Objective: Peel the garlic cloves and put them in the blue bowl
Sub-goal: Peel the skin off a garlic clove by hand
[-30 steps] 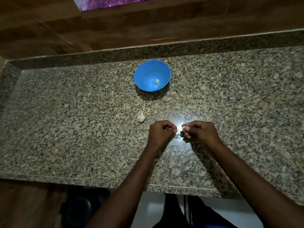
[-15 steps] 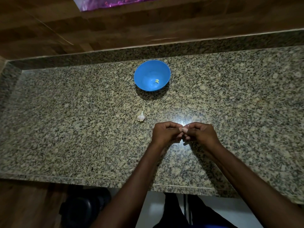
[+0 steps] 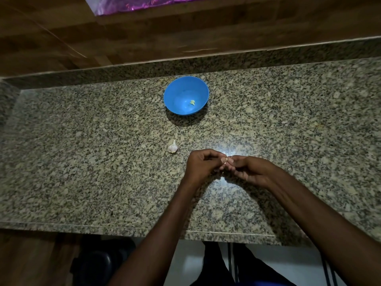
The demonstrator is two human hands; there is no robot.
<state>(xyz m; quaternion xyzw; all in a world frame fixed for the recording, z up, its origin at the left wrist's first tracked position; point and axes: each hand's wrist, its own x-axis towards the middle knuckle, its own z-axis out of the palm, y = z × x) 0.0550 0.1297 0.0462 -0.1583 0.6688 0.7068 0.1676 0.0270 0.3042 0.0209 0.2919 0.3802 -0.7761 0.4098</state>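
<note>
Speckled granite table [image 3: 82,162], polished, glare spot just beyond the hands; wood-grain panel wall behind it, strip of shiny purple foil [image 3: 144,2] at the top edge. Dim light.

Landmark: blue bowl [image 3: 203,89], smooth plastic, round, standing toward the back of the table. One peeled clove [image 3: 192,102], pale yellow, lies inside it, right of the bowl's centre. Garlic bulb [image 3: 172,147], papery white skin, pointed stem up, sits on the table nearer the person than the bowl, slightly left of it, well apart. Both hands are nearer still, right of the bulb.

Left hand [image 3: 203,166] and right hand [image 3: 250,170] meet fingertip to fingertip, fingers curled, pinching a small pale clove in hand [image 3: 226,159] between them. Only a sliver of it shows; probably skin partly on, hard to tell in this view.

Step in hand, as I judge it: peeling. To do it well, hold the clove firm with one hand, nick the dry skin at the root end with a thumbnail and strip it lengthwise. Skin is thin and brittle and tears into flakes; clove flesh is firm but slippery once bare, so keep the pinch tight. Work low over the table so a dropped clove does not roll off. Then carry it to the bowl; scraps stay out.
</note>
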